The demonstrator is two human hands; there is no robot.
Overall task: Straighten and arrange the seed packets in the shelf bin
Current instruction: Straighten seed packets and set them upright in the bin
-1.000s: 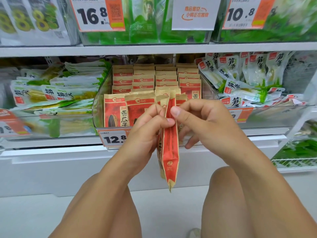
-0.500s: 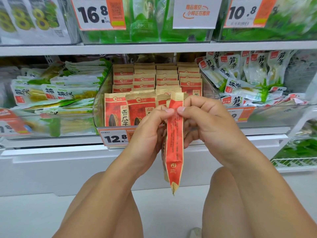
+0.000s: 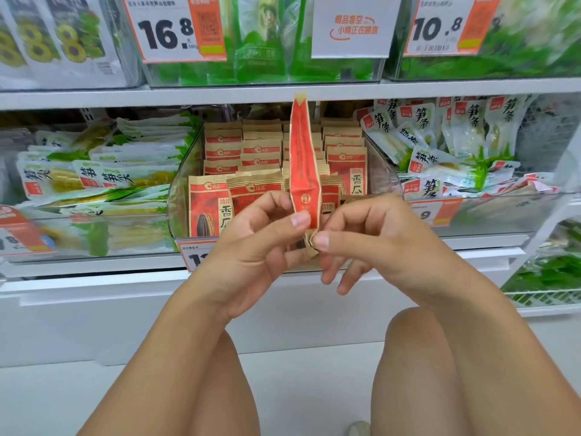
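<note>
One seed packet [image 3: 303,162] remains outside the shelf bin [image 3: 176,196], pinched upright at its bottom by both hands [image 3: 314,234]; the binned rows look mostly tidy already

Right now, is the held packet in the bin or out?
Out: both hands pinch the packet's lower end, upright before the bin.

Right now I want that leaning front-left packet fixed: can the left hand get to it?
Probably not yet: the left hand and right hand both pinch the upright packet. The front-left packet sits uncovered in the bin.
</note>
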